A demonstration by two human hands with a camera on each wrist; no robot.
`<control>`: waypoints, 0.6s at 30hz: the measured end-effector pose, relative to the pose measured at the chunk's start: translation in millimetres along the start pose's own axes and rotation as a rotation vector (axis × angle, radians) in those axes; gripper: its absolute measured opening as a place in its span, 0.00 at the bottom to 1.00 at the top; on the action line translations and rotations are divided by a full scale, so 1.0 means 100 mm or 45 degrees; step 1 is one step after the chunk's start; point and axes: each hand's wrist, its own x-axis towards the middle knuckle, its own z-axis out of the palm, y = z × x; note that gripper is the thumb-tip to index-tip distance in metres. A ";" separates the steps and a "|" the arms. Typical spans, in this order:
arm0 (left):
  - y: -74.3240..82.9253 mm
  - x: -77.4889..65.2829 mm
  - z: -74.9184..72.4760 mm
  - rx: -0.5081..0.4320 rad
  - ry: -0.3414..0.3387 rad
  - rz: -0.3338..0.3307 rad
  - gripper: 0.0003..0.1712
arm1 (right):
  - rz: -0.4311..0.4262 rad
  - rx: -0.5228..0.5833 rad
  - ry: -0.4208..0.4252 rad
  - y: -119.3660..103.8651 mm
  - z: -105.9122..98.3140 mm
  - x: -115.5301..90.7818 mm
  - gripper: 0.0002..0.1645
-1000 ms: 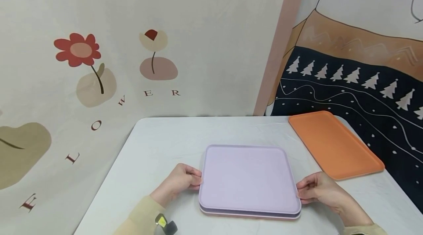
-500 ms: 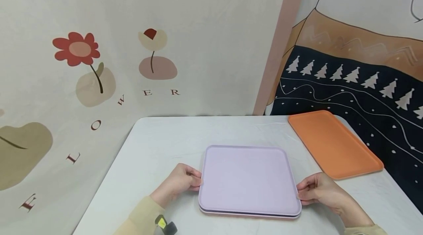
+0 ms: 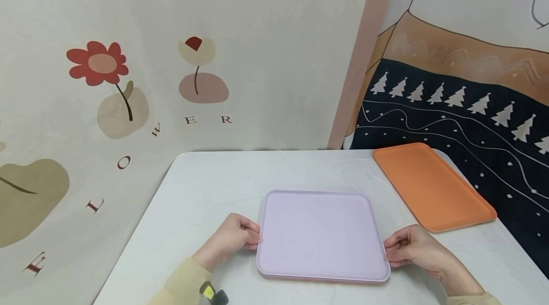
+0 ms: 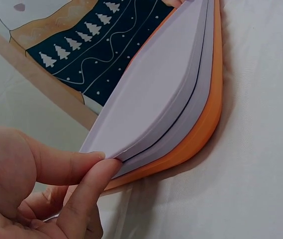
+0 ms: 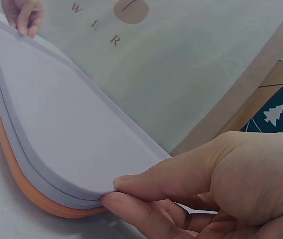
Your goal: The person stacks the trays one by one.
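Observation:
A lilac rectangular tray (image 3: pixel 321 238) lies on top of a stack near the front of the table. In the left wrist view a second lilac tray (image 4: pixel 173 142) sits beneath it, and an orange tray (image 4: pixel 211 117) is at the bottom. A thin dark line separates the two lilac trays there. My left hand (image 3: pixel 236 233) pinches the top tray's left rim between thumb and finger. On the opposite side my right hand (image 3: pixel 413 248) pinches the right rim the same way.
Another orange tray (image 3: pixel 433 186) lies at the table's back right, beyond my right hand. The white-covered table (image 3: pixel 206 186) meets a printed cloth (image 3: pixel 279 57) at the back. A dark cloth with white trees (image 3: pixel 429 119) hangs on the right.
The top lilac tray has come down at its front edge, and the visible gap above the tray below has closed. Both hands keep their hold on the rims.

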 end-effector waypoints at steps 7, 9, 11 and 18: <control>0.00 -0.01 0.00 -0.005 -0.007 0.003 0.10 | 0.001 0.000 0.007 -0.02 0.01 -0.01 0.14; 0.01 -0.01 0.00 -0.013 -0.012 0.004 0.10 | -0.003 -0.002 0.007 -0.02 0.01 -0.01 0.14; 0.01 -0.01 -0.01 -0.027 -0.022 0.006 0.10 | 0.003 -0.003 0.010 -0.02 0.01 -0.02 0.15; -0.01 -0.01 -0.02 -0.076 -0.039 -0.001 0.11 | 0.019 0.001 0.006 -0.02 0.01 -0.02 0.15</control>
